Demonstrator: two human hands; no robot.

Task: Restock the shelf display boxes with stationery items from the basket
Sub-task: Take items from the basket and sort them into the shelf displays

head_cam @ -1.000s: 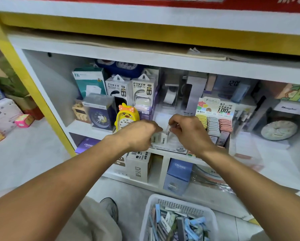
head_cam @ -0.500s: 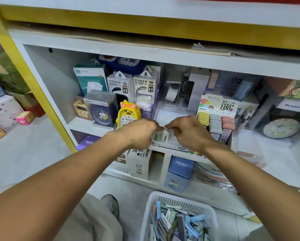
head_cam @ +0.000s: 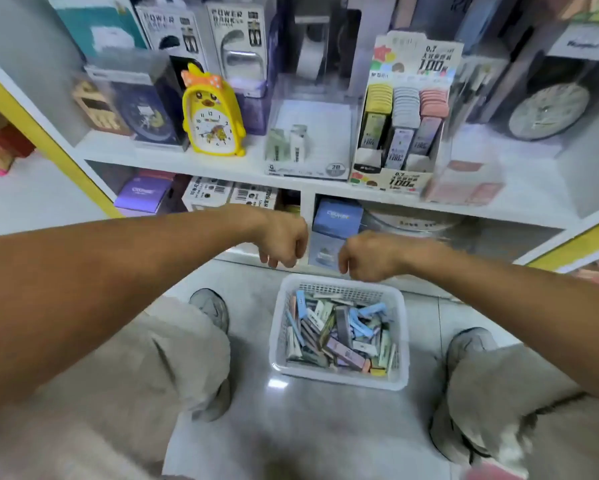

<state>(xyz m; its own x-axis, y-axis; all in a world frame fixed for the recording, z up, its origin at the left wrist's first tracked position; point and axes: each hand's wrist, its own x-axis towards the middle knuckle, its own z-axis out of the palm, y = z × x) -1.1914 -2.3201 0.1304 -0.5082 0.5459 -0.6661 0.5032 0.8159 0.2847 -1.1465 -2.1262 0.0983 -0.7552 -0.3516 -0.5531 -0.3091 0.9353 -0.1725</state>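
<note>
A white plastic basket (head_cam: 339,377) stands on the floor between my feet, full of several small pastel stationery packs (head_cam: 343,337). On the shelf above sits a clear display box (head_cam: 310,168) with two small packs (head_cam: 289,143) standing at its left front. My left hand (head_cam: 284,242) and my right hand (head_cam: 367,256) hang just above the basket's far rim, below the shelf edge. Their fingers are loosely curled and point down, and I see nothing in either hand.
A yellow duck clock (head_cam: 213,116) stands left of the clear box. A lead-refill display (head_cam: 400,116) stands to its right, a round clock (head_cam: 547,112) further right. Boxes fill the lower shelf (head_cam: 338,216). My shoes (head_cam: 209,308) flank the basket.
Both hands have left the clear display box and dropped to just above the basket. The packs they were handling now stand in the box. The view has tilted down.
</note>
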